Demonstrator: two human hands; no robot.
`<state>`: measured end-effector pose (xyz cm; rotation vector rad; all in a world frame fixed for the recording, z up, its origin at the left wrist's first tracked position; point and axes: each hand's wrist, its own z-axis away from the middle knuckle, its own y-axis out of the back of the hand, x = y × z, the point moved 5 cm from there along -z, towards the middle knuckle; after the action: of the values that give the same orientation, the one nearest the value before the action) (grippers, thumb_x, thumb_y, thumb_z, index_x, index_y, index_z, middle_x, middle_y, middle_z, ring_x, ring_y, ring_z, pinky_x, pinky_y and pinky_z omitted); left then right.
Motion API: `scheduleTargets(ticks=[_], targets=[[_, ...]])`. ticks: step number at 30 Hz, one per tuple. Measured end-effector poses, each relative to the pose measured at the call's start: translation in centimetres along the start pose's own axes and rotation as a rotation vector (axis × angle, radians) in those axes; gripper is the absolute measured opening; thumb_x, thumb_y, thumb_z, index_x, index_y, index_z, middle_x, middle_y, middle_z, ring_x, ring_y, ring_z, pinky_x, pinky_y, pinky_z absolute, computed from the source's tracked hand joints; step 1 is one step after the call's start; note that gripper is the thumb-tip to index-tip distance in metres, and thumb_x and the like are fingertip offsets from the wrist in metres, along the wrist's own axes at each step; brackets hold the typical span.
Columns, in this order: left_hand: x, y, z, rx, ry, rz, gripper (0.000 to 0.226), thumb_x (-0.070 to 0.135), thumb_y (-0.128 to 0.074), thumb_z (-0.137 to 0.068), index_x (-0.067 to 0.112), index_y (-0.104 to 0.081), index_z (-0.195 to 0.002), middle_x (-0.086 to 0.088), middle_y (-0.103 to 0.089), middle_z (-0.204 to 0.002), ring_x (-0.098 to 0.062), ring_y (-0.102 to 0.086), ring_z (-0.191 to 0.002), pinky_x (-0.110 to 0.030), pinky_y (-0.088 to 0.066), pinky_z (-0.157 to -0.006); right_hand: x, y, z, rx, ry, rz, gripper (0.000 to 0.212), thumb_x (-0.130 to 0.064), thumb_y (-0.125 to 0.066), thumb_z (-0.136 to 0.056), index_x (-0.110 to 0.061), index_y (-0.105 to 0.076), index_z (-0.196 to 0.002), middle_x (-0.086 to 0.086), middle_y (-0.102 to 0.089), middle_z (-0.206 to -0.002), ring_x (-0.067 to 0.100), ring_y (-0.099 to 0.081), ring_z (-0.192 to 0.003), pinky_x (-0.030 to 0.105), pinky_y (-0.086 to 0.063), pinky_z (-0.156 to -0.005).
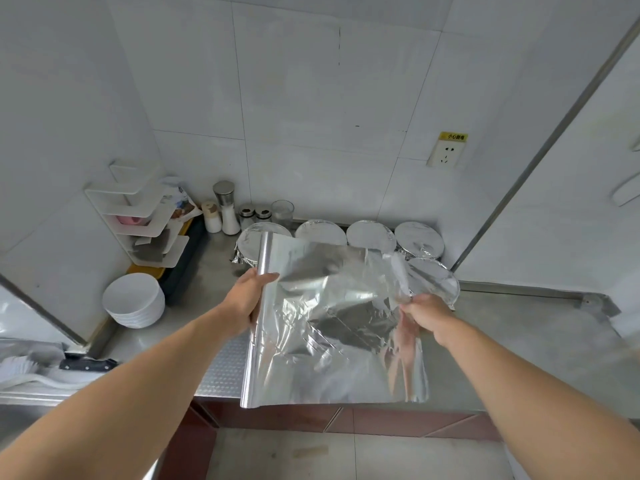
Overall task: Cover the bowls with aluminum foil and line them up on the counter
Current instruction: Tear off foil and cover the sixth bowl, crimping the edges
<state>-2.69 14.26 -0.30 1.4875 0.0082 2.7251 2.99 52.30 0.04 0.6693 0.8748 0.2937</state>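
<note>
**Foil sheet out, not torn yet: thin stuff, handle by the edges**

Nearest: foil roll [258, 327] held over the table [519, 358] front edge, left hand [247, 299] grip wrapped round its upper part; roll looks stiff and light, good anchor. Pulled sheet [339, 327] spans to the right hand [427, 315], grip pinched on the bunched far edge; sheet is already creased, will likely tear or wrinkle if yanked unevenly; I'd keep tension even and hold edges, not the middle. Beyond: one covered bowl [436, 282] just behind the right hand; four more foil-covered bowls [370, 233] in a row at the wall. Bare white bowls [133, 299] stacked far left; probably heavier and breakable, so lift by the rim.
</note>
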Motion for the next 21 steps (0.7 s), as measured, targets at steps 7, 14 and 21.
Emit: scheduleTargets(ticks=[7, 14, 21], targets=[[2.5, -2.9, 2.0, -0.091, -0.251, -0.32, 0.031, 0.034, -0.075, -0.092, 0.015, -0.065, -0.114, -0.008, -0.064, -0.089, -0.019, -0.056, -0.069, -0.026, -0.043, -0.057, -12.2, -4.0, 2.9, -0.035, 0.594, 0.192, 0.07, -0.056, -0.064, -0.091, -0.029, -0.041, -0.152, -0.001, -0.051, -0.151, 0.02, -0.048, -0.137, 0.042, -0.04, -0.113], [3.2, -3.4, 2.8, -0.184, -0.31, -0.43, 0.069, 0.051, -0.073, -0.076, 0.001, -0.058, -0.121, -0.004, -0.055, -0.096, -0.017, -0.053, -0.089, -0.035, -0.04, -0.082, -17.8, -6.1, 5.0, -0.123, 0.709, 0.175, 0.027, -0.056, -0.07, -0.088, -0.031, -0.066, -0.097, -0.007, -0.072, -0.103, 0.013, -0.066, -0.097, 0.032, -0.049, -0.085], [4.4, -4.2, 3.9, -0.103, -0.313, -0.378, 0.038, 0.067, -0.054, -0.095, 0.031, -0.057, -0.106, 0.011, -0.059, -0.099, -0.009, -0.056, -0.093, -0.026, -0.042, -0.081, -18.1, -6.6, 5.8, -0.23, 0.755, -0.003, 0.031, -0.044, -0.077, -0.087, -0.014, -0.07, -0.088, 0.002, -0.076, -0.085, 0.016, -0.066, -0.075, 0.031, -0.049, -0.069]])
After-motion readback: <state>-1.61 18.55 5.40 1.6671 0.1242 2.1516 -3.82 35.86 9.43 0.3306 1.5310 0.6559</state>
